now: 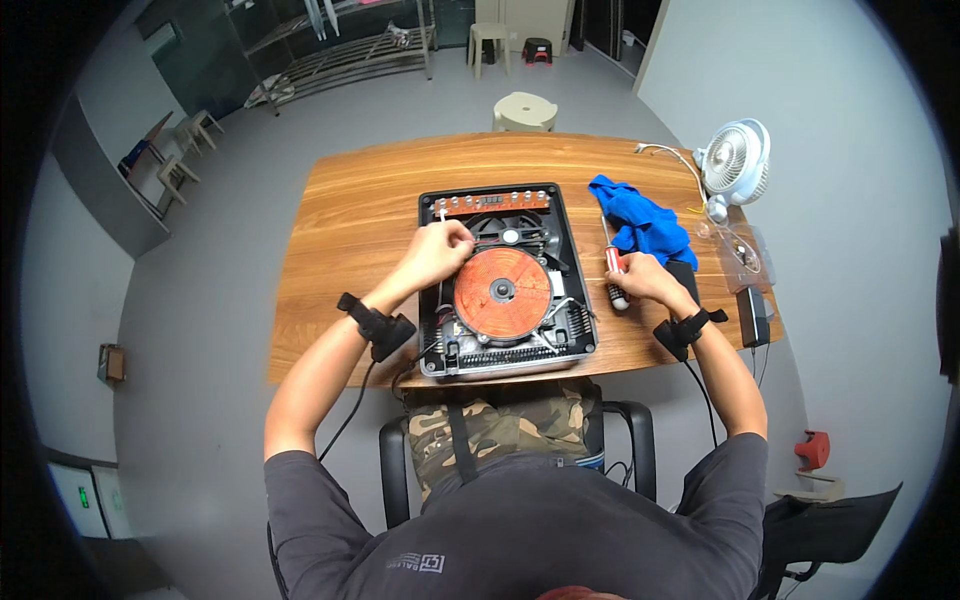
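An opened induction cooker [428,300] lies on the wooden table in front of me, its inside showing. A round copper-coloured coil [502,310] fills its lower middle. Behind the coil are a black fan [490,225] and, along the far edge, a narrow orange circuit board [480,204]. My left hand [436,254] is over the cooker's left side, fingertips pinched together beside the fan; what they hold, if anything, is hidden. To the right of the cooker, my right hand [650,280] has its fingers around the red, white and black handle of a screwdriver [613,260], its shaft pointing away from me.
A crumpled blue cloth [645,222] lies just beyond my right hand. Farther right are a small white fan [735,165], a clear plastic box [738,255] and a black device [753,316]. A cream stool [525,112] stands behind the table [350,220].
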Available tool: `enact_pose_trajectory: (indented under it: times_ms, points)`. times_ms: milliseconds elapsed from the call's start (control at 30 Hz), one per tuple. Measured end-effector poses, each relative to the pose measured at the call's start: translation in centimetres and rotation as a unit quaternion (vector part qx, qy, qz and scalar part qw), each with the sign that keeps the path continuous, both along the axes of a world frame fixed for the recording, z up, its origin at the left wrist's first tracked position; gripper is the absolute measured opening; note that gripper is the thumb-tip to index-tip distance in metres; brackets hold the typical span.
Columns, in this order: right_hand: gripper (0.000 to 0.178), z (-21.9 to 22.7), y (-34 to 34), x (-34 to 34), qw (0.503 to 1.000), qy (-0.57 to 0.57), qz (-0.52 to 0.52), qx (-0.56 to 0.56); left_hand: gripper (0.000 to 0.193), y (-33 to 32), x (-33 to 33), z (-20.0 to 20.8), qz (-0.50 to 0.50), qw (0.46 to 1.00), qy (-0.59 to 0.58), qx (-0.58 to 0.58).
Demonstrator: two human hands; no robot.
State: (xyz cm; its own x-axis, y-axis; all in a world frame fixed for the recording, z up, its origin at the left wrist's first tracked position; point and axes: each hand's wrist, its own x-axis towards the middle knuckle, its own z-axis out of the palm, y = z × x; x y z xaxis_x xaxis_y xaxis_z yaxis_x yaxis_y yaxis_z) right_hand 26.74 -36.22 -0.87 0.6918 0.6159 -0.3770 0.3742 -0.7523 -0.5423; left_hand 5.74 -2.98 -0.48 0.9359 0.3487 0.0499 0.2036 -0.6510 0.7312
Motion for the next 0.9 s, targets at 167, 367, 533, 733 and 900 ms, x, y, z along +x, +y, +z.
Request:
enact_pose_trajectory:
  times_ms: [167, 367, 533, 733, 900]
  points:
    - [0.042, -2.9, -0.6, 1.3, 0.999, -0.033, 0.021, -0.021, 0.023, 3.8, -4.4, -0.7, 0.082, 0.996, 0.027, 0.016]
    - [0.047, -2.4, 0.3, 1.3, 0.996, -0.055, 0.046, -0.062, 0.024, 5.4, -7.0, -3.8, 0.087, 0.995, 0.049, 0.029]
    - [0.055, -2.3, 0.4, 1.7, 0.973, -0.182, 0.088, -0.114, 0.028, 3.7, -6.8, -3.9, 0.075, 0.995, 0.031, 0.054]
    - [0.049, -0.2, 2.7, -0.6, 0.959, -0.273, 0.061, -0.041, 0.036, 2.8, -6.8, -3.7, 0.075, 0.994, 0.060, 0.049]
    - [0.049, -1.9, 4.9, -1.8, 0.978, -0.169, 0.122, 0.030, 0.039, 2.4, -7.2, -4.4, 0.058, 0.995, 0.073, 0.028]
